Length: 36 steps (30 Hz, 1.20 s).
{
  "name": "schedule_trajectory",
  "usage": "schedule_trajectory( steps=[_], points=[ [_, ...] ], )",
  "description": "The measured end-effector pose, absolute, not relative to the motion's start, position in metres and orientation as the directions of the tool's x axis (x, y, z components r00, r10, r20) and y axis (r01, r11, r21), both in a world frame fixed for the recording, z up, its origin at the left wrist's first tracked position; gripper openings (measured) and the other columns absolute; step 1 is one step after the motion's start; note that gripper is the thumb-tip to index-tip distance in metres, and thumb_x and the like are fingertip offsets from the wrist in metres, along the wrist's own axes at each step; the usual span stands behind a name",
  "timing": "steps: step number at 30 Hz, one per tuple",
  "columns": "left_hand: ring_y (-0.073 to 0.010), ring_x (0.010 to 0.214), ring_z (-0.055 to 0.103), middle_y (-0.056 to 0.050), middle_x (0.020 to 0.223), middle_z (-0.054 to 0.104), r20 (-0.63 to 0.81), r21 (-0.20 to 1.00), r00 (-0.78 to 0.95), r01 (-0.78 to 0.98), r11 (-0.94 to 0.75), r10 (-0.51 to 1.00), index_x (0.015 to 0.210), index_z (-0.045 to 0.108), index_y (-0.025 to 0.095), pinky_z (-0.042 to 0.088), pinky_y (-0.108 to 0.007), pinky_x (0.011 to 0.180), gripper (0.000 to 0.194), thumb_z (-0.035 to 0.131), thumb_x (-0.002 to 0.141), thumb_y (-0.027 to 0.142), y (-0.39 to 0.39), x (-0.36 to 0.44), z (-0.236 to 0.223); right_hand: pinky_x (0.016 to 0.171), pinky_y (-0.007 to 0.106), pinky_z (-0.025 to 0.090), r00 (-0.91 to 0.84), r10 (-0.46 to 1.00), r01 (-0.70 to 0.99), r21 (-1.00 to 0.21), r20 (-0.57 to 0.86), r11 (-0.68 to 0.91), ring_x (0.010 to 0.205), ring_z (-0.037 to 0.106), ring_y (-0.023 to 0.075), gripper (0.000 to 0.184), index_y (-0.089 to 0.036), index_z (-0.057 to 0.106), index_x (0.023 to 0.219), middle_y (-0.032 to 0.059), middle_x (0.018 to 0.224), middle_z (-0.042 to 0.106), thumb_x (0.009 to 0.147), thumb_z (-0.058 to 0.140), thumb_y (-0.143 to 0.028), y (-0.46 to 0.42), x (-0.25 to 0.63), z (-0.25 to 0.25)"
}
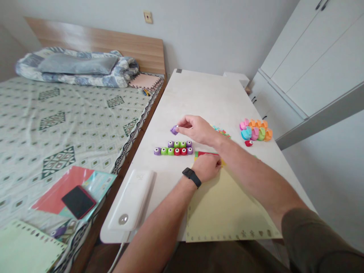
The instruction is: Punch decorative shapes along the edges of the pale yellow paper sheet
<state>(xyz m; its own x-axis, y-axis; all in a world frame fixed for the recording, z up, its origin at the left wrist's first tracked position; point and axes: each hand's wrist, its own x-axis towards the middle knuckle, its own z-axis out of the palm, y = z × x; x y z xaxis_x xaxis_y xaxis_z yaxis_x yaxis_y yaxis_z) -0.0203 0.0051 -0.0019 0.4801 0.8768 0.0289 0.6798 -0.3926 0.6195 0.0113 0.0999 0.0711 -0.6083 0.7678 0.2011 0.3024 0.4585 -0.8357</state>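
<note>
Your right hand [195, 128]: thumb and fingertips pinching the purple punch [173, 130], at 12 o'clock from the punch rows [176, 151] | your left hand [207, 167]: curled over coloured paper [200, 153] at 5 o'clock, hold unclear | pinch lightly, keep clear of the rows

Short, dark brownish-green sleeve [309, 235]; black rectangular watch [188, 173] on black strap [196, 180]

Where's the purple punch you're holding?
Head view, just left of centre: the purple craft punch is in the right hand, just beyond the punch rows.
</note>
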Motion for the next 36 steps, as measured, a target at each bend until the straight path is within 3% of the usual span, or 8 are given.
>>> schedule_trajectory(
  steps=[3,8,12,17,22,27,36],
  points=[
    [-0.021,0.081,0.069,-0.007,0.089,0.076,0.055,0.605,0.504,0.67,-0.43,0.862,0.086,0.072,0.019,0.05,-0.03,0.071,0.016,0.057,0.088,0.025,0.006,-0.022,-0.002,0.076,0.03,0.053,-0.557,0.812,0.192,-0.925,0.173,0.329,0.084,0.067,0.0152,0.022,-0.018,0.064,0.099,0.0063,0.098,0.074,0.089,0.07,-0.037,0.088,0.056,0.075],
    [-0.0183,0.079,0.068,-0.006,0.088,0.076,0.051,0.627,0.504,0.656,-0.42,0.862,0.085,0.072,0.019,0.046,-0.026,0.067,0.015,0.058,0.088,0.024,0.008,-0.022,-0.003,0.062,0.026,0.049,-0.422,0.902,0.2,-0.961,0.09,0.19,0.072,0.063,0.0133,0.03,-0.018,0.06,0.098,0.0058,0.09,0.074,0.086,0.072,-0.042,0.069,0.134,0.067],
    [-0.0175,0.076,0.067,-0.005,0.086,0.076,0.056,0.632,0.515,0.645,-0.43,0.855,0.086,0.072,0.018,0.045,-0.026,0.066,0.015,0.058,0.087,0.022,0.009,-0.021,-0.004,0.075,0.031,0.054,-0.361,0.932,0.296,-0.943,0.038,0.153,0.083,0.067,0.016,0.031,-0.018,0.062,0.1,0.0061,0.096,0.072,0.08,0.078,-0.036,0.056,0.185,0.046],
    [-0.0161,0.077,0.067,-0.004,0.087,0.076,0.06,0.65,0.508,0.634,-0.42,0.859,0.088,0.072,0.019,0.046,-0.024,0.068,0.015,0.058,0.088,0.023,0.009,-0.021,-0.007,0.09,0.037,0.055,-0.393,0.918,0.484,-0.858,-0.041,0.169,0.099,0.068,0.0209,0.042,-0.019,0.065,0.119,0.0098,0.114,0.071,0.079,0.075,-0.028,0.044,0.219,0.017],
    [-0.0147,0.073,0.066,-0.002,0.083,0.075,0.058,0.655,0.492,0.638,-0.405,0.869,0.086,0.071,0.02,0.045,-0.023,0.064,0.015,0.057,0.088,0.024,0.01,-0.021,-0.006,0.084,0.035,0.054,-0.447,0.891,0.643,-0.72,-0.075,0.262,0.091,0.067,0.0205,0.041,-0.02,0.07,0.119,0.0076,0.112,0.072,0.078,0.073,-0.025,0.036,0.222,0.011],
    [-0.0151,0.073,0.066,-0.003,0.084,0.075,0.049,0.652,0.488,0.645,-0.398,0.872,0.087,0.072,0.02,0.044,-0.024,0.064,0.017,0.056,0.089,0.025,0.01,-0.02,-0.002,0.075,0.03,0.05,-0.491,0.868,0.662,-0.68,-0.076,0.315,0.084,0.063,0.0176,0.04,-0.021,0.07,0.116,0.0055,0.111,0.071,0.077,0.073,-0.027,0.031,0.217,0.013],
    [-0.0158,0.073,0.066,-0.004,0.083,0.075,0.042,0.649,0.483,0.652,-0.391,0.875,0.086,0.072,0.019,0.044,-0.024,0.065,0.017,0.056,0.088,0.024,0.01,-0.019,-0.001,0.08,0.03,0.049,-0.503,0.858,0.634,-0.718,-0.102,0.287,0.087,0.064,0.0181,0.039,-0.021,0.069,0.114,0.0028,0.105,0.073,0.075,0.072,-0.025,0.028,0.214,0.014]
  ],
)
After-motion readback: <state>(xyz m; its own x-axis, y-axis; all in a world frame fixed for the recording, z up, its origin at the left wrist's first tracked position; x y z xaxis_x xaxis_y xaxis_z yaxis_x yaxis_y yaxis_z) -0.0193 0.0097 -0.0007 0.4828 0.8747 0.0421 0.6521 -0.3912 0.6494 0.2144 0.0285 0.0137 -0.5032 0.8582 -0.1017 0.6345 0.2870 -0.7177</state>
